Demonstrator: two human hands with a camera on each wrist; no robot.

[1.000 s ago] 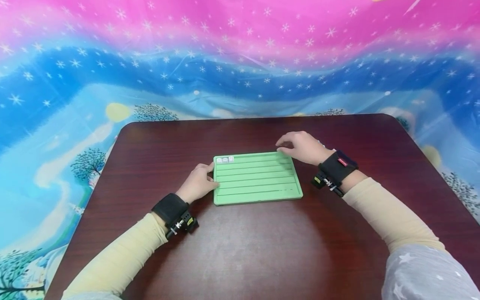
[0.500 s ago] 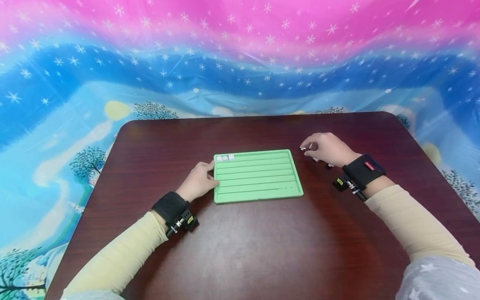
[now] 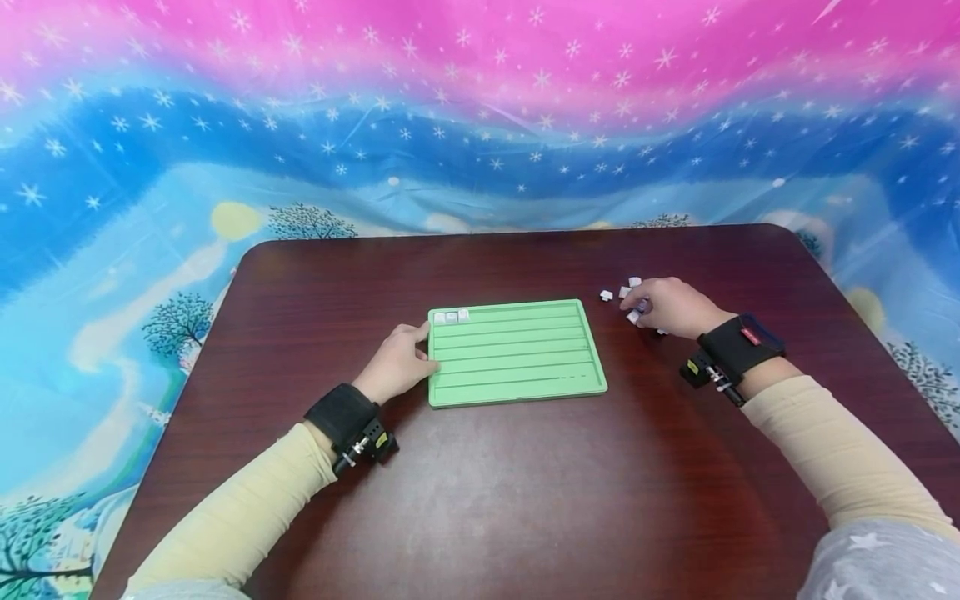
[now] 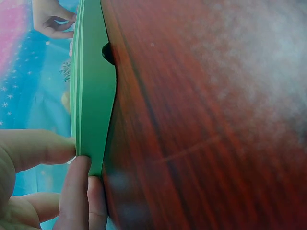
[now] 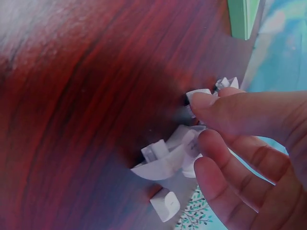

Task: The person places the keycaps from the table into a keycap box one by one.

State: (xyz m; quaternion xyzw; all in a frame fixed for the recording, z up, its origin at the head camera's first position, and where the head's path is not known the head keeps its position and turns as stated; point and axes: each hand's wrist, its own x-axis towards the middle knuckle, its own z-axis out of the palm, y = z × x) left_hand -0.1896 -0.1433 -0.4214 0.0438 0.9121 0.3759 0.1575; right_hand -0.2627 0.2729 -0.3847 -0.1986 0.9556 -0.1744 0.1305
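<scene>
In the head view a flat green tray (image 3: 517, 354) with long grooves lies mid-table. My left hand (image 3: 393, 364) grips its left edge; in the left wrist view the thumb and fingers (image 4: 76, 187) pinch the tray's rim. Several white keycaps (image 3: 452, 317) sit side by side in the tray's top left corner. Right of the tray, my right hand (image 3: 675, 307) is down among loose white keycaps (image 5: 160, 163). Its thumb overlaps one keycap (image 5: 197, 92) in the right wrist view, the other fingers bent below; I cannot tell whether it is pinched.
A single keycap (image 3: 606, 296) lies slightly left of the loose group. The dark wooden table (image 3: 517, 492) runs toward me in front of the tray. Behind it hangs a patterned cloth (image 3: 480, 125). Both wrists wear black straps with small cameras.
My right hand has moved from the tray's top right corner rightward to the loose keycaps, which now show more around its fingers. My left hand stays on the tray's edge.
</scene>
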